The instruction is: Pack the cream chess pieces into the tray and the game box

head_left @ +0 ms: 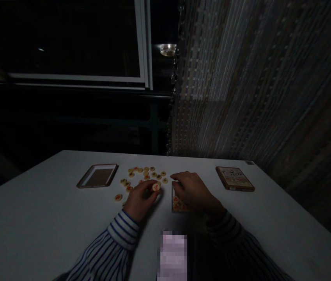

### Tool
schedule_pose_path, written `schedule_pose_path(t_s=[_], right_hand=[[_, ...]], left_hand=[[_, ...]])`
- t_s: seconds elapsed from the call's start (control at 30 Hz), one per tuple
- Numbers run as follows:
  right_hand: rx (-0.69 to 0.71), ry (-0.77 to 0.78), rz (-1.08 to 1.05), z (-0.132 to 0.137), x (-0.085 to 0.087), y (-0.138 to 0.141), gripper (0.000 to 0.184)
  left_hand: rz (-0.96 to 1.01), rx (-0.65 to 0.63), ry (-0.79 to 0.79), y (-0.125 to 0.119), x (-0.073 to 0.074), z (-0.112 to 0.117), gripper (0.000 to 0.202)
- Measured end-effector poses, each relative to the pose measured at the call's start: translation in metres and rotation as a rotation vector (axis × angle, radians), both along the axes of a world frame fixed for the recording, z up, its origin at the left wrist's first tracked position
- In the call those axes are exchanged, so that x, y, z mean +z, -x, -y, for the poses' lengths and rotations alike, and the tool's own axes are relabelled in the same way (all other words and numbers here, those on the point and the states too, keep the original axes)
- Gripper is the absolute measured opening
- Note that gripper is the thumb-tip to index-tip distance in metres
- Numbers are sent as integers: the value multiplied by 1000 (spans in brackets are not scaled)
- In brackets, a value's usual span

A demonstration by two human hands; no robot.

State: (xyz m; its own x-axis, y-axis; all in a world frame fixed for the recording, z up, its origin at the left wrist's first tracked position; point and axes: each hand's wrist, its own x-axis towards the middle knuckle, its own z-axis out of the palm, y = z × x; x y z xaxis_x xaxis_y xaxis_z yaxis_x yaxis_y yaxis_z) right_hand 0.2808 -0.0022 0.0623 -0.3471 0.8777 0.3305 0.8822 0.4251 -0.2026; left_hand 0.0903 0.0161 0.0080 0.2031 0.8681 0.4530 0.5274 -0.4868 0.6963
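My left hand (140, 200) pinches one round wooden game piece (155, 187) with a red mark between thumb and fingers. Several more such pieces (147, 173) lie scattered on the white table (36, 218) just beyond it. My right hand (193, 191) rests with curled fingers on a small tray (173, 201) that holds a few pieces with red marks; the hand hides most of the tray. Both sleeves are striped.
An empty brown box tray (97, 175) lies at the left, and a brown box lid with a picture (234, 178) at the right. A bead curtain (255, 78) hangs behind the table. A dark window (66, 43) is at the back left.
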Motion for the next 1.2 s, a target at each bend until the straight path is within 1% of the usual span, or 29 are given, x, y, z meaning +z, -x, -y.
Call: schedule_pose_path(t_s=[0.1, 0.27, 0.4, 0.53, 0.67, 0.73, 0.87, 1.03, 1.1, 1.2], right_hand=[[-8, 18, 15, 0, 0, 0, 31], [-18, 18, 37, -2, -1, -1, 30], [-24, 42, 50, -2, -1, -2, 28], [-9, 86, 36, -4, -2, -4, 26], [6, 118, 3, -7, -5, -5, 23], [19, 125, -10, -8, -7, -4, 23], [44, 149, -23, -7, -11, -6, 24], [59, 214, -69, -4, -17, -14, 23], [72, 229, -108, -4, -17, -18, 23], [91, 234, -169, -4, -17, -22, 22]], left_hand=[[10, -13, -10, -5, 0, -2, 28], [55, -1, -12, -19, 1, -5, 27], [173, -29, 43, -31, -6, -7, 26], [250, -44, 88, -37, -14, -5, 27], [309, -16, 171, -39, -14, -2, 25], [374, -13, 227, -40, -14, -2, 24], [505, -64, 324, -43, -17, -3, 26], [645, -154, 440, -49, -21, -2, 29], [675, -168, 483, -50, -21, 0, 29], [665, -173, 524, -50, -20, 2, 27]])
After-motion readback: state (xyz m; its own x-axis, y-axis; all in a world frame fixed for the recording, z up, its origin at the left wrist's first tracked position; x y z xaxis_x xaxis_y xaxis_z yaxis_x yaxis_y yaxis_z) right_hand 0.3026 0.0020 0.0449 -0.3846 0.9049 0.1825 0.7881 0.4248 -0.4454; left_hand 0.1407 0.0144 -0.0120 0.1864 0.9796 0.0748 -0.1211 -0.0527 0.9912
